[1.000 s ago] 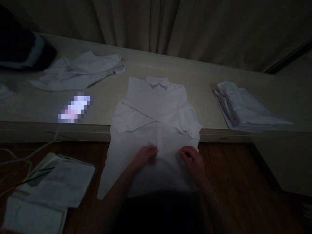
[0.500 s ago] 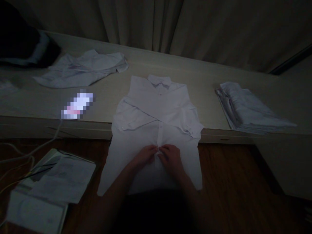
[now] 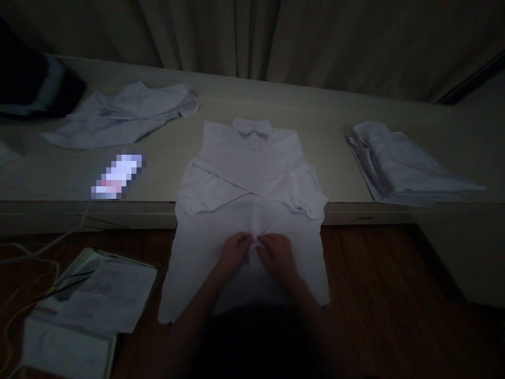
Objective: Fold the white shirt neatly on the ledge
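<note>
A white button-up shirt (image 3: 246,163) lies front side up, its collar on the pale ledge and its lower half hanging toward me over the front edge. Both sleeves are folded across its chest. Low on the front placket, my left hand (image 3: 236,250) pinches the cloth from the left. My right hand (image 3: 276,253) grips the placket from the other side, fingertips close to the left ones. Small puckers show in the fabric between them. Any button under the fingertips is too small and dark to make out.
A crumpled white garment (image 3: 130,113) and a lit, blurred-out phone (image 3: 118,176) with a cable rest on the ledge (image 3: 221,108) at left. A stack of folded white cloth (image 3: 402,163) sits at right. Papers (image 3: 110,295) and boxes lie low at left, above a wooden floor (image 3: 374,273).
The view has shifted slightly, so the ledge items appear a little displaced. My fingertips have drawn slightly apart at the placket, both hands still gripping the shirt.
</note>
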Available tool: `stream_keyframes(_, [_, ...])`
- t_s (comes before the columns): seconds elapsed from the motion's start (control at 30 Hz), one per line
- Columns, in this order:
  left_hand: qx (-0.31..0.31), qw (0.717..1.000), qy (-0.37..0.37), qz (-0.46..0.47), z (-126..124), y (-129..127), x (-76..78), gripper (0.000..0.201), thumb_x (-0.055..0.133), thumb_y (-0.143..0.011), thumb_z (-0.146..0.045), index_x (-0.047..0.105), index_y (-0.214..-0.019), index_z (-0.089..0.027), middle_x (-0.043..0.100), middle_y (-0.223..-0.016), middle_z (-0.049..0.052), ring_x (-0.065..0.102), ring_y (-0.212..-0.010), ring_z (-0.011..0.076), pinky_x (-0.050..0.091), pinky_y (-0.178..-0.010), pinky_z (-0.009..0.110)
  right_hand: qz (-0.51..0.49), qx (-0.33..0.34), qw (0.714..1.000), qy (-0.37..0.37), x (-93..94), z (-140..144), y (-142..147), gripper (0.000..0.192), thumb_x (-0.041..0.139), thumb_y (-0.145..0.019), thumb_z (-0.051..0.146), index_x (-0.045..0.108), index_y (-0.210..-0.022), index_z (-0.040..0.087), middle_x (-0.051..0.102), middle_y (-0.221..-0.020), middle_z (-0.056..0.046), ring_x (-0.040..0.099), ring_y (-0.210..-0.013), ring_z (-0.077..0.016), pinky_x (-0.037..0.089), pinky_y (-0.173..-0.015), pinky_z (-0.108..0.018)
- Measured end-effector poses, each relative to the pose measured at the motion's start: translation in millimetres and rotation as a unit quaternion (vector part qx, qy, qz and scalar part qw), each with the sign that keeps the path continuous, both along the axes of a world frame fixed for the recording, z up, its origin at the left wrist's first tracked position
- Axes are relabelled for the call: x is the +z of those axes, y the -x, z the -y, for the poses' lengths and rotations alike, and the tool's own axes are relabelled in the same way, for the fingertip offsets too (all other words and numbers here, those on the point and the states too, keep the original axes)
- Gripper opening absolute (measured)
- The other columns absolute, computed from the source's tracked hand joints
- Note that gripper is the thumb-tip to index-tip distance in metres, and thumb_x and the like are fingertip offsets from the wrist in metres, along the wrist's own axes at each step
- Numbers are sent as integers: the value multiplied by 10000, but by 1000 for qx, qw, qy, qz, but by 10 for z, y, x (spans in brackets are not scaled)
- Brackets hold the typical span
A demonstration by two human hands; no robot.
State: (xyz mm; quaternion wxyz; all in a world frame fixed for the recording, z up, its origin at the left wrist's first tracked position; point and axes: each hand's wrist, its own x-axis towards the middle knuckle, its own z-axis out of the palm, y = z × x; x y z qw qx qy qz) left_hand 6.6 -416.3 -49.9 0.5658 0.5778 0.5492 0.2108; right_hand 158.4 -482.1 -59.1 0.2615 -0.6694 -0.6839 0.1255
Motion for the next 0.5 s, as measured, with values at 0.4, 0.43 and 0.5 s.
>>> stream_keyframes(0.4, [15, 1000, -11, 11, -29, -3, -36, 213, 544, -752, -370, 603, -815, -176, 646, -719, 10, 544, -558, 111, 442, -546, 249, 0, -7, 1000, -9, -33, -35, 24, 202, 607, -845, 361, 662, -998, 241, 706, -1000, -46, 598, -966, -217, 378, -916, -402])
stream_keyframes(0.43, [14, 1000, -23, 11, -31, 1, -51, 189, 551, -749, -349, 597, -818, -179, 652, -739, 14, 566, -607, 118, 460, -584, 253, -1, -5, 1000, -7, -30, -39, 29, 196, 602, -848, 356, 662, -997, 243, 705, -999, -45, 595, -969, -217, 375, -916, -402])
stream_keyframes(0.5, [5, 999, -54, 10, -35, 8, -84, 156, 553, -753, -317, 598, -822, -184, 665, -781, 23, 599, -710, 137, 490, -674, 273, -4, -6, 1000, -9, -32, -47, 40, 186, 594, -852, 352, 664, -986, 243, 703, -996, -44, 590, -972, -214, 370, -915, -399])
